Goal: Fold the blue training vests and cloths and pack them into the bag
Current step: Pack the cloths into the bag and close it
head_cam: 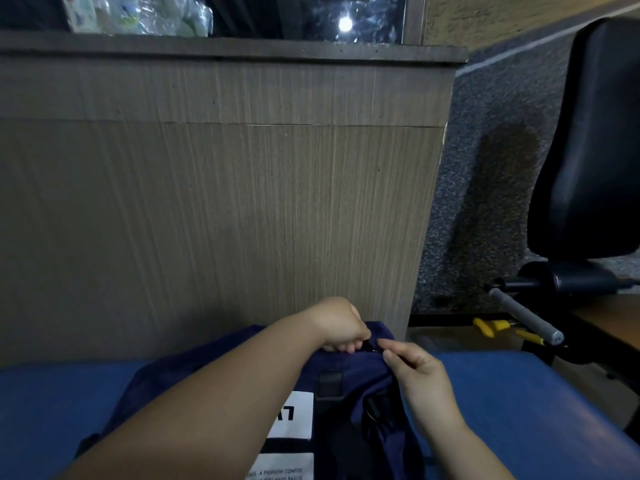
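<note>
A dark navy bag [349, 403] with white printed labels and black buckles lies on a blue surface [502, 393] in front of me. My left hand [337, 325] grips the fabric at the bag's far top edge, fingers curled over it. My right hand [414, 367] pinches a small dark zipper pull at that same top edge, just right of the left hand. No vests or cloths show outside the bag; its inside is hidden.
A tall wood-grain desk panel [225, 202] rises right behind the bag. At the right stand a black office chair [588, 150] and grey carpet [485, 168]. A grey bar [526, 317] and a yellow-handled tool [491, 328] lie near the chair's base.
</note>
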`<action>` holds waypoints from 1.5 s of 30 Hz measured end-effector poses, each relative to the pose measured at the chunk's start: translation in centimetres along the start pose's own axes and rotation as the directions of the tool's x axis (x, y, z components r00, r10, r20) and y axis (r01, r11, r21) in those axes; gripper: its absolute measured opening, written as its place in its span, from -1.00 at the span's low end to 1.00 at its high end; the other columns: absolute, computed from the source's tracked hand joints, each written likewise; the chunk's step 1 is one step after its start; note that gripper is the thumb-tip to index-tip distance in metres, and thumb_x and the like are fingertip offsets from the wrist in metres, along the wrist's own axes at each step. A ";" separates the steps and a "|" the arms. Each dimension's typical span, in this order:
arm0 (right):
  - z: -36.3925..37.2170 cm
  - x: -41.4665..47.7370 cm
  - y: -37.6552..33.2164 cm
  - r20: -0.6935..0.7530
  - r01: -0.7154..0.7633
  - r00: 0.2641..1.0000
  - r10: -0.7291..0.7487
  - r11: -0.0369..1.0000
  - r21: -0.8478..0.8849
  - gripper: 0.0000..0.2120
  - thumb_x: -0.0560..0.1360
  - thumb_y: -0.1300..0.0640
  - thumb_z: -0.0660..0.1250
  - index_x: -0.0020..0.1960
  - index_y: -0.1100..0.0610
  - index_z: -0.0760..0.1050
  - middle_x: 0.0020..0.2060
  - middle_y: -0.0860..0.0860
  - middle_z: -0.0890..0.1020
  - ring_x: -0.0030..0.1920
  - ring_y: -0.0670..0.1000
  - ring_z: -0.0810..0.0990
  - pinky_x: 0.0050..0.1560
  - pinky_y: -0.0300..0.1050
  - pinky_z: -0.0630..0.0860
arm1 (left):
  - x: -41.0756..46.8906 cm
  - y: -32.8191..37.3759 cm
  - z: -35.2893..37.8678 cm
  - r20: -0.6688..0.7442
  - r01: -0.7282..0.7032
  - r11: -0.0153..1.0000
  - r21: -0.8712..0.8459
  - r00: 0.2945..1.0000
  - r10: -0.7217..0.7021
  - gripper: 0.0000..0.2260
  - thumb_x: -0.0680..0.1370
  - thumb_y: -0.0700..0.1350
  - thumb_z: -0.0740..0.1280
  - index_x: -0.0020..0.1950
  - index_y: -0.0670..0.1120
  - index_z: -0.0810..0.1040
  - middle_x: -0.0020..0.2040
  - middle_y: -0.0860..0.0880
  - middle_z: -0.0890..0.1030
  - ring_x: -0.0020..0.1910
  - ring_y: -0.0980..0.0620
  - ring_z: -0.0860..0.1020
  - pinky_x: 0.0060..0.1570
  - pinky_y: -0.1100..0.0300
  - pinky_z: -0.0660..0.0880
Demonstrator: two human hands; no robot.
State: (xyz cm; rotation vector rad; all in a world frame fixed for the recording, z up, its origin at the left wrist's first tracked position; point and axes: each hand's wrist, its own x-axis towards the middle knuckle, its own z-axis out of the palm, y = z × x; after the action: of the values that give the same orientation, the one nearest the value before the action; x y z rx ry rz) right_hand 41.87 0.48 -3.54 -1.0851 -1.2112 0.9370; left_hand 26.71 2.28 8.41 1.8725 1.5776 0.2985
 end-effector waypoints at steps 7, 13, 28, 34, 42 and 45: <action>-0.3 -0.2 0.6 -0.054 0.013 0.998 -0.016 0.998 -0.064 -0.72 0.52 0.33 0.37 -0.11 -0.05 0.67 -0.06 -0.03 0.67 0.04 -0.07 0.63 0.17 -0.18 0.48 | -0.6 -2.8 -1.6 -0.107 0.067 0.996 -0.065 0.992 -0.074 -0.73 0.55 -0.09 0.33 -0.36 -0.06 0.51 -0.44 0.01 0.48 -0.39 0.09 0.40 -0.28 0.21 0.32; 1.3 0.6 -1.3 0.076 0.187 0.982 -0.170 0.899 -0.396 -0.70 0.46 0.18 0.46 0.03 -0.20 0.57 -0.04 -0.05 0.47 0.00 -0.36 0.44 0.00 -0.62 0.24 | -1.1 -4.4 -2.4 -0.180 -0.001 0.980 -0.197 0.983 -0.035 -0.71 0.56 -0.07 0.33 -0.37 -0.05 0.52 -0.44 0.02 0.47 -0.38 0.11 0.41 -0.26 0.21 0.30; 1.6 1.8 -0.8 -0.020 0.020 0.999 -0.035 0.864 -0.503 -0.89 0.48 0.14 0.45 -0.06 -0.04 0.57 0.01 0.01 0.61 0.03 -0.02 0.55 0.05 -0.23 0.36 | -2.9 -13.2 -5.3 -0.358 0.166 0.982 -0.092 0.914 -0.188 -0.71 0.53 0.05 0.36 -0.35 -0.04 0.55 -0.32 0.00 0.53 -0.26 0.05 0.48 -0.21 0.17 0.37; -0.1 0.7 -1.9 0.123 0.169 0.986 -0.116 0.673 -0.720 -0.68 0.50 0.10 0.43 0.22 -0.12 0.54 0.18 -0.02 0.35 0.17 0.02 0.45 0.20 -0.23 0.33 | -6.0 -17.5 -5.6 -0.298 0.080 0.991 0.109 0.954 -0.045 -0.85 0.46 0.10 0.46 -0.15 0.08 0.54 -0.16 0.12 0.59 -0.18 0.19 0.53 -0.17 0.31 0.45; -2.3 -1.7 -4.4 0.762 0.361 0.582 0.285 0.749 -0.556 -0.14 0.20 -0.17 0.58 0.39 -0.40 0.23 0.42 -0.45 0.06 0.45 -0.41 -0.19 0.45 -0.29 -0.08 | -13.3 -25.1 -7.0 0.280 -0.076 0.997 -0.004 0.957 0.074 -0.17 0.11 0.40 0.53 0.33 0.26 0.41 0.42 0.28 0.31 0.39 0.32 0.31 0.42 0.32 0.21; -1.2 -2.3 -3.5 0.743 0.392 0.572 0.348 0.679 -0.621 -0.01 0.09 -0.24 0.60 0.35 -0.43 0.10 0.40 -0.45 0.01 0.44 -0.36 -0.27 0.47 -0.26 -0.10 | -14.5 -27.1 -7.1 0.346 0.018 0.992 -0.123 0.938 0.026 -0.08 0.13 0.23 0.63 0.43 0.26 0.30 0.48 0.21 0.27 0.44 0.21 0.30 0.46 0.20 0.23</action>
State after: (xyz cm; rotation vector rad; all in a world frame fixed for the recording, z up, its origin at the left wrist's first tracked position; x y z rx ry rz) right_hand 42.73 -2.76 -0.71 -1.2585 -2.6039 0.9692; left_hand -2.22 -7.57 0.58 1.7220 1.2850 0.0590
